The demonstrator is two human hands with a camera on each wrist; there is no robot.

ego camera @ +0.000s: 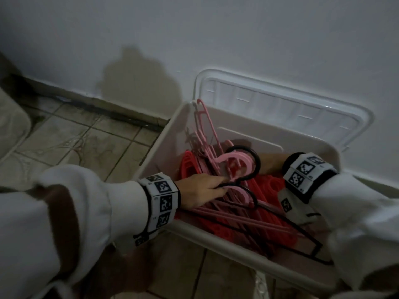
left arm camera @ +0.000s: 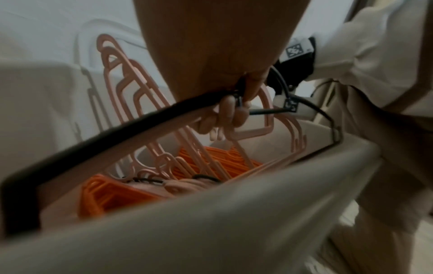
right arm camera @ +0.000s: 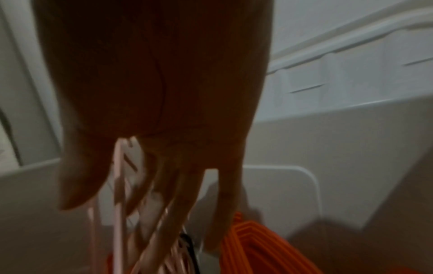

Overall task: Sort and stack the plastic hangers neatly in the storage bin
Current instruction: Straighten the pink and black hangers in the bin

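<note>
A beige storage bin [ego camera: 302, 145] on the floor holds pink hangers [ego camera: 207, 130], red-orange hangers [ego camera: 190, 165] and a black hanger [ego camera: 244, 180]. My left hand [ego camera: 216, 187] reaches in from the left. Its fingers [left arm camera: 232, 113] curl round the black hanger [left arm camera: 117, 133] together with the necks of pink hangers [left arm camera: 131, 83]. My right hand [ego camera: 272, 162] is deep in the bin behind the hooks, mostly hidden in the head view. In the right wrist view its fingers [right arm camera: 164, 204] point straight down among pink hangers [right arm camera: 119, 222], above the orange stack [right arm camera: 257, 250].
The bin's white lid [ego camera: 280, 104] leans against the white wall [ego camera: 194, 39] behind it. Tiled floor [ego camera: 86, 143] lies to the left, with a pale soft object [ego camera: 10, 126] at the far left edge. The bin's front rim [left arm camera: 211, 222] is close under my left wrist.
</note>
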